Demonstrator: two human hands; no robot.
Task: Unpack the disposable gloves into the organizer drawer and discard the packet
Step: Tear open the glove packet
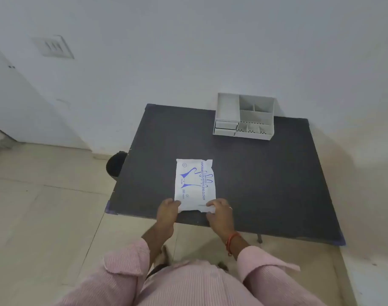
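Pink-striped sleeves fill the foreground as a person leans over a dark tabletop pushed against a white wall. Toward the far right of that surface, close to the wall, stands a white organizer with open compartments on top and small drawers low on its left face; they look closed, though that is hard to tell at this range. Left of the tabletop, on the tiled floor, a dark bin shows partly from behind the edge, a likely place for the empty wrapper.

Centre stage lies the packet of disposable polyethylene gloves, flat and printed in blue, its near end at the front edge of the tabletop. Both grips are closed on that near end: the left hand pinches the left corner, the right hand the right corner, where the film already looks creased or lifted.

The packet appears unopened, so tearing is likely the step in hand. Done well, it means holding one corner firm and pulling the other sideways, close to the seal. That way the thin film should split cleanly and the gloves should stay stacked for the drawer.
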